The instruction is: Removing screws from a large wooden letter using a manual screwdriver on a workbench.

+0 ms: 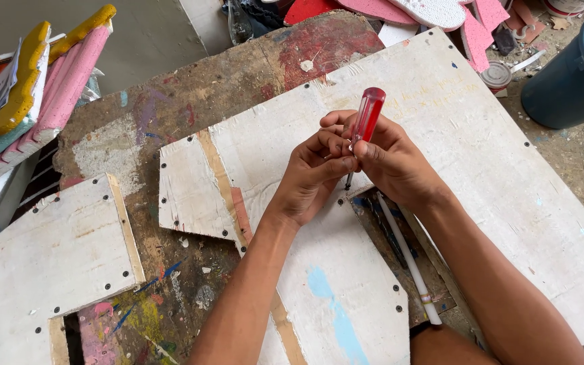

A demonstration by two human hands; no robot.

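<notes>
Both hands' fingers (336, 164) around red-handled screwdriver (366, 116) (tip down) over white board (481, 155).

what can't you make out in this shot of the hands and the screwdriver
- Head view: the screwdriver tip and whatever it meets are too small, and screened by the left hand and right hand.
- The white rod in the board's cutout: its lower end runs behind the right forearm.
- The blue bucket is cut off by the right edge, contents unseen.
- The foam sheets are cut off by the left edge.

red-handled screwdriver (366, 116) upright, tip down near white board's (481, 155) cutout edge.
</notes>
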